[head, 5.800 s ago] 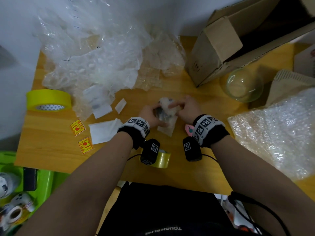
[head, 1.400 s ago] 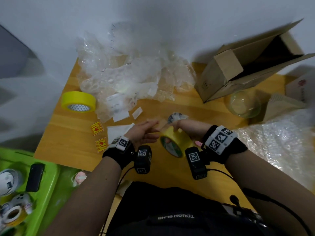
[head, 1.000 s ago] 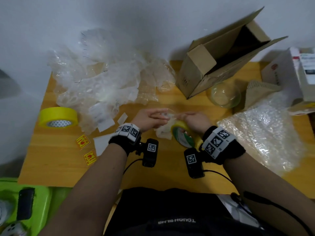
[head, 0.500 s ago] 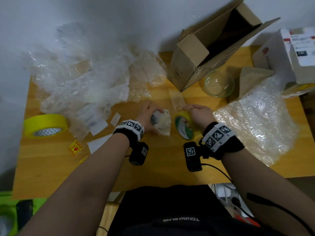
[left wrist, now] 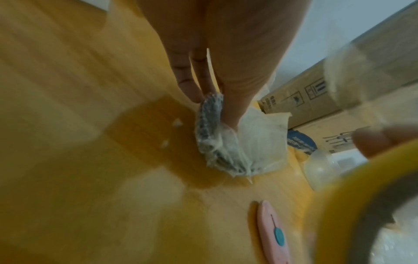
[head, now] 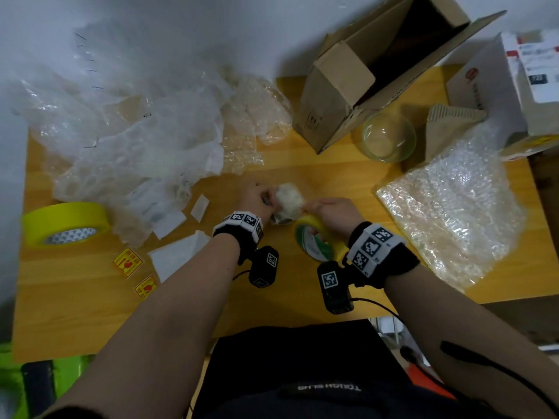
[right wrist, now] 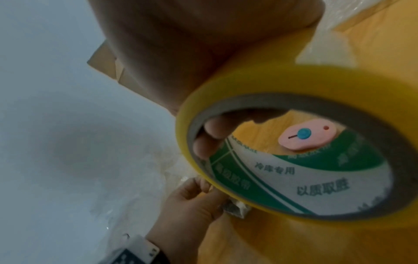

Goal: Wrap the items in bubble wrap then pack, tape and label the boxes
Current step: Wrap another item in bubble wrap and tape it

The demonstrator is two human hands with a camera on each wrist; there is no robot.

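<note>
- My right hand [head: 331, 214] grips the tape roll [head: 314, 240], fingers hooked through its core. Green core label carries Chinese print; I read "冷库专用".
- A pink cutter [right wrist: 304, 137] lies on the table [head: 75, 297] beneath the roll.
- My left hand [head: 257, 196] pinches the bundle [head: 287, 201] at 12 o'clock from me. It looks light, soft and slippery, so grip the folded seam.
- The glass bowl [head: 388, 137], at 1 o'clock, looks fragile.
- The open box [head: 335, 101] shows handling symbols; its text is unreadable.
</note>
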